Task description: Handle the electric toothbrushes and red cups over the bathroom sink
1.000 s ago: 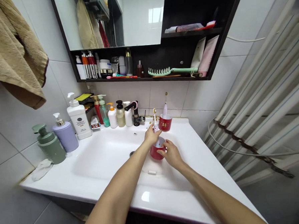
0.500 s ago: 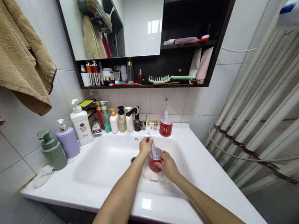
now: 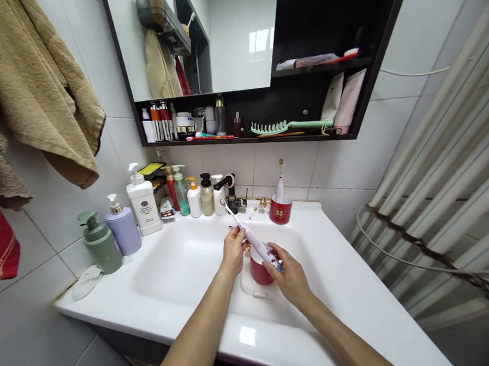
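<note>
A pale lilac electric toothbrush with a printed picture near its base is held slantwise over the sink, its brush head pointing up and left toward the faucet. My left hand pinches it at the upper handle. Around its lower end are the thumb and fingers of my right hand. Just beneath sits a red cup, its mouth partly hidden by the brush and my right hand. The cup stands on a whitish translucent piece in the white sink basin.
At the sink's back stand a black faucet and another red cup holding a second electric toothbrush. Several pump bottles line the left and back rim. A dark mirror cabinet hangs above; white pipes run at right.
The toothbrush has come up out of the red cup and tilted leftward. My right hand has shifted from the cup's side to the brush's lower end. The view has turned slightly left.
</note>
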`<state>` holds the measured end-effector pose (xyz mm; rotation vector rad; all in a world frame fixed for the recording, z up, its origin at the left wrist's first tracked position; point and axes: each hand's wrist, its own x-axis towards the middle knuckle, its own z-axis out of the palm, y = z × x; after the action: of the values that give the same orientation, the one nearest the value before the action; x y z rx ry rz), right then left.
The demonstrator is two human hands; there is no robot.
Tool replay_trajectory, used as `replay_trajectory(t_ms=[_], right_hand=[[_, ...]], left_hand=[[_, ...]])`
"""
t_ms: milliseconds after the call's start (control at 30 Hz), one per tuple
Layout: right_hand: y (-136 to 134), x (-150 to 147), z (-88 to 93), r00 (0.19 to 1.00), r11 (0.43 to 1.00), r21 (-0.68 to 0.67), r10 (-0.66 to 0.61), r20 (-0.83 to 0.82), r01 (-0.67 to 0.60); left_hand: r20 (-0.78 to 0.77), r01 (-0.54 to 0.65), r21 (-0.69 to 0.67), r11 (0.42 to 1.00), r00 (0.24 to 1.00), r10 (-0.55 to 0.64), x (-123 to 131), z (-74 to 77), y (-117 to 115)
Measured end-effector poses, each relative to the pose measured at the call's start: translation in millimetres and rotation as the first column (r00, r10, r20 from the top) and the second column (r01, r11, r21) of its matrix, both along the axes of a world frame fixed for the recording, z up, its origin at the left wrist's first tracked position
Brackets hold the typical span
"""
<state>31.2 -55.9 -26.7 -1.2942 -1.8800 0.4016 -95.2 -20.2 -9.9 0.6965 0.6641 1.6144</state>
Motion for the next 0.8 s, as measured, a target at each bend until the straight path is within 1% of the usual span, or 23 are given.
replay_trajectory(t_ms=[100, 167, 233, 300, 367, 400, 433, 533, 567, 667, 700, 800], right_hand=[[-2.8, -2.0, -1.8, 1.0, 0.999, -0.039, 0.024, 0.02, -0.024], [-5.0, -3.3, -3.9, 0.998, 0.995, -0.086, 0.053, 0.037, -0.05], [-7.2, -4.7, -6.7, 0.994, 0.984, -0.144, 0.105, 0.023, -0.101], [-8.5, -6.2, -9.4, 0.981, 0.951, -0.241, 0.187, -0.053, -0.194], [-8.8, -7.8, -10.9, 0.954, 0.887, -0.353, 0.256, -0.158, -0.297], [-8.7, -8.6, -10.9, 0.944, 0.865, -0.383, 0.269, -0.189, -0.323], [-8.4, -9.3, -10.5, 0.943, 0.862, -0.388, 0.269, -0.195, -0.326], [-8.0, -11.0, -8.1, 0.961, 0.898, -0.345, 0.233, -0.151, -0.272], [-8.2, -11.4, -7.2, 0.957, 0.889, -0.36, 0.239, -0.162, -0.283], [-9.2, -12.5, -5.4, 0.931, 0.824, -0.44, 0.272, -0.244, -0.356], [-9.5, -12.7, -5.1, 0.931, 0.823, -0.445, 0.266, -0.25, -0.354], [-10.4, -12.7, -4.9, 0.944, 0.853, -0.415, 0.24, -0.227, -0.317]], left_hand=[[0.016, 0.051, -0.008, 0.999, 0.999, -0.051, 4.4, -3.0, -0.2], [0.045, 0.047, -0.022, 0.999, 0.998, -0.046, 1.6, -4.9, 0.9], [0.076, 0.031, -0.037, 0.999, 0.997, -0.028, -4.3, -7.7, 2.6], [0.08, 0.027, -0.057, 0.998, 0.997, -0.022, -10.5, -10.8, 4.6], [0.08, 0.011, -0.087, 0.996, 0.997, -0.004, -14.5, -13.4, 6.7], [0.086, -0.005, -0.104, 0.995, 0.996, 0.014, -15.4, -14.3, 7.7], [0.098, -0.026, -0.121, 0.992, 0.994, 0.038, -15.6, -15.0, 8.6], [0.128, -0.077, -0.168, 0.983, 0.987, 0.099, -14.3, -16.1, 10.7], [0.137, -0.089, -0.181, 0.979, 0.984, 0.115, -13.8, -16.4, 11.2], [0.158, -0.11, -0.211, 0.971, 0.977, 0.145, -13.0, -17.3, 11.9], [0.165, -0.117, -0.216, 0.969, 0.974, 0.154, -13.0, -17.5, 12.0], [0.181, -0.128, -0.218, 0.968, 0.969, 0.169, -13.0, -17.6, 11.9]])
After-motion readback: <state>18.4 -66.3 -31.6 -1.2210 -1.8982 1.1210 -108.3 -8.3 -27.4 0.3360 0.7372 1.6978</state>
